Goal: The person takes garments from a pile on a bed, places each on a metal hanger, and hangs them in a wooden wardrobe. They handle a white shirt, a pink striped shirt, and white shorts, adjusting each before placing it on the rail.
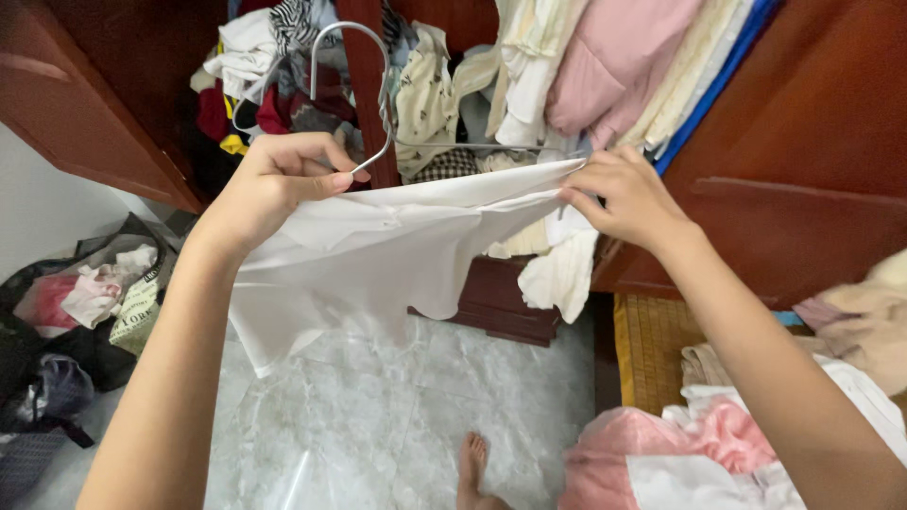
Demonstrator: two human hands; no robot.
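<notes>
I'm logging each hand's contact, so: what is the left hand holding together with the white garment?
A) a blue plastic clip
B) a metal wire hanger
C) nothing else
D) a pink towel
B: the left hand grips the white garment together with the metal wire hanger, whose hook rises above its fingers.

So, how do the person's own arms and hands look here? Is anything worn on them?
Both arms are bare along the whole length that shows, with no sleeve in view. The left hand and the right hand wear no gloves, and I see no ring, watch or bracelet. The nails look short and unpainted, as far as the picture lets me tell.
</notes>
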